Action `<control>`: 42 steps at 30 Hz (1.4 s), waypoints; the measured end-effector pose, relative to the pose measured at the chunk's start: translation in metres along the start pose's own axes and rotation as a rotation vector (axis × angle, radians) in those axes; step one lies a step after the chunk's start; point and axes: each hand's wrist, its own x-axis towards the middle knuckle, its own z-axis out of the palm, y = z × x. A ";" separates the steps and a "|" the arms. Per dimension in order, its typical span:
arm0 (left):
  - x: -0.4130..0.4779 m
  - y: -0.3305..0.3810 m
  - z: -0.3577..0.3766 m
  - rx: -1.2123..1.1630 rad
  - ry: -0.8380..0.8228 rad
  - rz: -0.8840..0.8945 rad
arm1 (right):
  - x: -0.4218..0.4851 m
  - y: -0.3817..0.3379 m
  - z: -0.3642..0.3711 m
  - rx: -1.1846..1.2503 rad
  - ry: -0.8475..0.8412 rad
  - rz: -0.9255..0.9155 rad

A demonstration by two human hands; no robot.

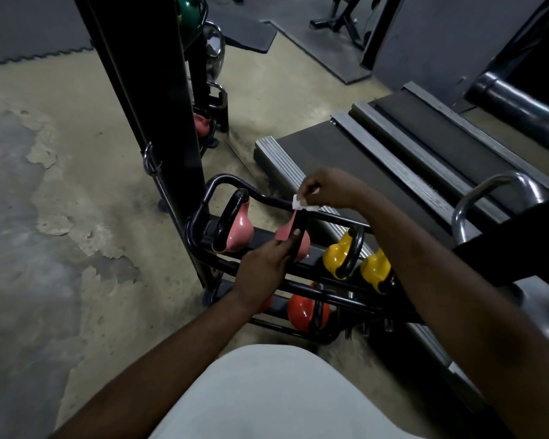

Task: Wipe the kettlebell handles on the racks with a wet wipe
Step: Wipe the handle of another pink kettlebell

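1. The person is wearing a pale grey-white garment (267, 397), showing at the view's bottom edge; shirt or trousers cannot be told.
2. Both forearms are showing bare down to the left hand (260, 270) and right hand (333, 190).

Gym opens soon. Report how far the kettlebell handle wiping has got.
Done: no handle shows as wiped. In hand: right hand pinches the wet wipe on the second pink kettlebell handle, left hand holding it. Left: yellow kettlebells, orange kettlebell, possibly the first pink kettlebell.
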 end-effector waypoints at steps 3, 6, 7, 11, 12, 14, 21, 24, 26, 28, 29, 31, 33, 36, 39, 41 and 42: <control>0.002 -0.007 0.000 -0.062 -0.004 -0.006 | -0.028 0.017 0.053 0.679 0.363 0.147; 0.005 -0.011 -0.006 -0.148 -0.034 -0.060 | -0.044 0.011 0.102 1.323 0.440 0.281; 0.007 -0.010 -0.011 -0.223 -0.054 -0.131 | -0.046 0.007 0.110 1.457 0.406 0.321; 0.045 -0.009 -0.036 -0.257 -0.088 -0.263 | -0.047 0.005 0.115 1.718 0.324 0.376; 0.063 -0.011 -0.041 -0.228 -0.066 -0.253 | -0.048 0.006 0.116 1.724 0.305 0.367; 0.102 -0.014 -0.047 -0.201 -0.083 -0.222 | -0.049 0.007 0.116 1.761 0.259 0.333; 0.174 -0.028 -0.027 -0.157 -0.655 -0.102 | -0.058 0.002 0.129 1.697 0.149 0.316; 0.176 -0.032 -0.024 -0.157 -0.701 -0.100 | -0.057 0.008 0.127 1.713 0.189 0.394; 0.176 -0.033 -0.025 -0.177 -0.692 -0.091 | -0.052 0.003 0.121 1.723 0.249 0.465; 0.176 -0.035 -0.027 -0.206 -0.709 -0.094 | -0.054 -0.003 0.121 1.679 0.204 0.496; 0.176 -0.035 -0.028 -0.217 -0.720 -0.097 | -0.057 -0.006 0.121 1.651 0.156 0.505; 0.178 -0.035 -0.028 -0.198 -0.724 -0.094 | -0.061 -0.009 0.118 1.641 0.104 0.501; 0.181 -0.035 -0.025 -0.160 -0.725 -0.095 | -0.053 -0.012 0.111 1.677 0.178 0.502; 0.184 -0.036 -0.022 -0.114 -0.726 -0.095 | -0.046 -0.021 0.115 1.620 0.275 0.518; 0.187 -0.038 -0.025 -0.097 -0.741 -0.083 | -0.067 -0.020 0.143 1.494 0.279 0.407; 0.187 -0.039 -0.025 -0.102 -0.745 -0.057 | -0.081 -0.019 0.146 1.508 0.282 0.341; 0.188 -0.038 -0.024 -0.107 -0.744 -0.045 | -0.083 -0.020 0.145 1.496 0.296 0.336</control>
